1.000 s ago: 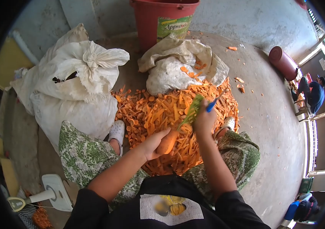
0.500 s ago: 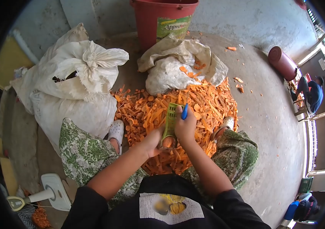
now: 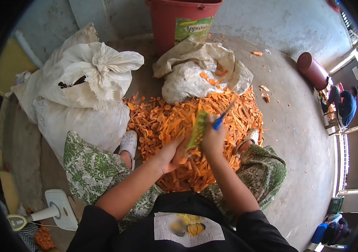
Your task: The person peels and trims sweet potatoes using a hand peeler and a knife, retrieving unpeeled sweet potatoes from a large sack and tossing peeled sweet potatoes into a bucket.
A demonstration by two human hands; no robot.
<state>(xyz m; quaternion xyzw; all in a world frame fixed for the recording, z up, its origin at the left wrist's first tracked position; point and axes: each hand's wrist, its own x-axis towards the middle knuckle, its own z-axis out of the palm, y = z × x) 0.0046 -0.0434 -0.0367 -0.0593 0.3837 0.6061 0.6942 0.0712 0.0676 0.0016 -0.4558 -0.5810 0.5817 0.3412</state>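
Just above the pile, my left hand (image 3: 169, 158) is closed around an orange carrot piece (image 3: 181, 156). My right hand (image 3: 214, 140) grips a green plastic peeler (image 3: 197, 129), blurred by motion and angled over the carrot. A blue-handled knife (image 3: 217, 123) is also in the right fist, its blade pointing up and right. Whether the peeler touches the carrot is hard to tell. Below both hands spreads a large heap of orange carrot pieces (image 3: 237, 112), cut into rounds and strips, on the floor between my feet.
A white sack (image 3: 82, 122) bulges at left. Another sack (image 3: 187, 80) lies behind the heap, before a red bin (image 3: 162, 25). A white scale (image 3: 63, 210) stands lower left. A maroon drum (image 3: 312, 71) lies at right, near a seated person (image 3: 347, 107).
The peeler has lifted off the left hand and tilted, moving slightly up and right with the right hand. The knife blade has swung into view, and the carrot piece shows more.
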